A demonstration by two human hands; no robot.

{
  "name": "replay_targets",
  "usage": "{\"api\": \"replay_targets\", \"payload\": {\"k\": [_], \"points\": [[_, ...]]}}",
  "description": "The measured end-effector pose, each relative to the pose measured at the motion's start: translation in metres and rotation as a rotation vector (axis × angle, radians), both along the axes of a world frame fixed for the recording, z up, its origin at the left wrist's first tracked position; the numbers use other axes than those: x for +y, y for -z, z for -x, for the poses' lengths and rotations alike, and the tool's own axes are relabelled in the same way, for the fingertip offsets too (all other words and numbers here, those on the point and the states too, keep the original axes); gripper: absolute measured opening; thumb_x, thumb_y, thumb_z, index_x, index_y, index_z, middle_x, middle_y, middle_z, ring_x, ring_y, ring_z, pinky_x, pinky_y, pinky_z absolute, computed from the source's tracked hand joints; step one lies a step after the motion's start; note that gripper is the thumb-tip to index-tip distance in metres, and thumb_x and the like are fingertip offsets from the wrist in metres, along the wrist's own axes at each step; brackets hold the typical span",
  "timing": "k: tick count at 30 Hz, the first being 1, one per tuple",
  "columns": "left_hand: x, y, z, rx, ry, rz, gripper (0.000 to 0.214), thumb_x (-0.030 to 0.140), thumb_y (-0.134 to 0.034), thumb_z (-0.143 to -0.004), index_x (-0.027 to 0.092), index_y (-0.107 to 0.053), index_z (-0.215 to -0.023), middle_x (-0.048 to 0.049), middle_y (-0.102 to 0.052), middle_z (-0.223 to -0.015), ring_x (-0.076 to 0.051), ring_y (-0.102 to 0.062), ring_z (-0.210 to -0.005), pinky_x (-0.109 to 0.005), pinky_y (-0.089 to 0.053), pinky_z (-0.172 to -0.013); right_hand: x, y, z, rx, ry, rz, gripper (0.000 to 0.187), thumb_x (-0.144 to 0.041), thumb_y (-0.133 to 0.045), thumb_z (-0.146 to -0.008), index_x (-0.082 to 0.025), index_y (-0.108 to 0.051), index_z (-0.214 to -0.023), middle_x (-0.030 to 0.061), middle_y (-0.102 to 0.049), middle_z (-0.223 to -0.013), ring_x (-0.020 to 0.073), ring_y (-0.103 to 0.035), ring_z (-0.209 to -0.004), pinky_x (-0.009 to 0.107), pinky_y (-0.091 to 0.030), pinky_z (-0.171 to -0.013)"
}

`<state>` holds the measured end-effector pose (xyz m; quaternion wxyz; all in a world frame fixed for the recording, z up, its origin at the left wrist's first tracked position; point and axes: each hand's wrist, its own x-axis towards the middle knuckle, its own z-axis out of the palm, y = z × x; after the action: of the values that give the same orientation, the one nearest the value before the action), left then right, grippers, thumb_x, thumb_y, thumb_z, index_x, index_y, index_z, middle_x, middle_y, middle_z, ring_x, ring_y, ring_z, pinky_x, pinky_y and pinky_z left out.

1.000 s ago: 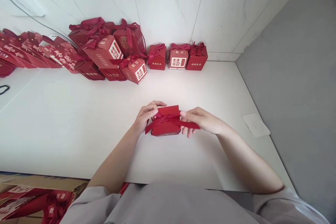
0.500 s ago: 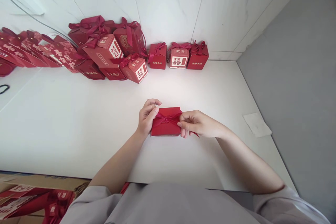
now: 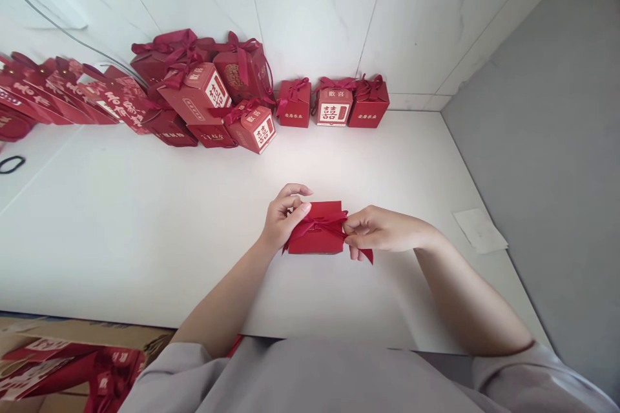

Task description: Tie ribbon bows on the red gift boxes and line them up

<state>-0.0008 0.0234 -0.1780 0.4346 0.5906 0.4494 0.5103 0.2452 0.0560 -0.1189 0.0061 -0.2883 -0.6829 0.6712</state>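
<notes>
A small red gift box rests on the white table in front of me, with a dark red ribbon tied in a bow across its top. My left hand grips the box's left side, its thumb on the ribbon by the bow and its index finger raised over the far edge. At the right side, my right hand pinches part of the ribbon between thumb and fingers. One pointed ribbon end hangs out below the right fingers. What the left hand's lower fingers touch is hidden.
Red boxes with ribbons are stacked at the back left, and three more boxes stand along the tiled wall. Red bags line the far left. A white paper lies near the right edge. A carton sits below left.
My right hand has drawn the ribbon slightly outward, and the bow looks flatter and more stretched. My left thumb has shifted onto the ribbon nearer the knot.
</notes>
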Motion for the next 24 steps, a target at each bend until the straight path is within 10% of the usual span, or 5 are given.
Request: {"api": "replay_targets", "payload": {"k": [17, 24], "points": [[-0.003, -0.018, 0.01, 0.075, 0.314, 0.191, 0.032, 0.03, -0.077, -0.079, 0.019, -0.048, -0.085, -0.0107, -0.05, -0.138, -0.024, -0.058, -0.116, -0.035, -0.047, -0.094, 0.008, -0.012, -0.022, -0.271, -0.084, -0.293, 0.019, -0.036, -0.056, -0.09, -0.022, -0.062, -0.078, -0.0001, -0.07, -0.082, 0.0155, -0.056, -0.066, 0.027, -0.037, -0.057], [0.01, -0.019, 0.043, -0.001, 0.115, 0.05, 0.036, 0.047, -0.064, -0.088, 0.022, -0.056, -0.112, -0.0087, -0.055, -0.126, -0.025, -0.049, -0.124, -0.033, -0.041, -0.098, 0.008, -0.009, -0.013, -0.039, 0.385, -0.345, 0.03, -0.051, -0.051, -0.096, -0.024, -0.063, -0.096, 0.004, -0.068, -0.093, 0.0197, -0.06, -0.082, 0.034, -0.047, -0.075]]}}
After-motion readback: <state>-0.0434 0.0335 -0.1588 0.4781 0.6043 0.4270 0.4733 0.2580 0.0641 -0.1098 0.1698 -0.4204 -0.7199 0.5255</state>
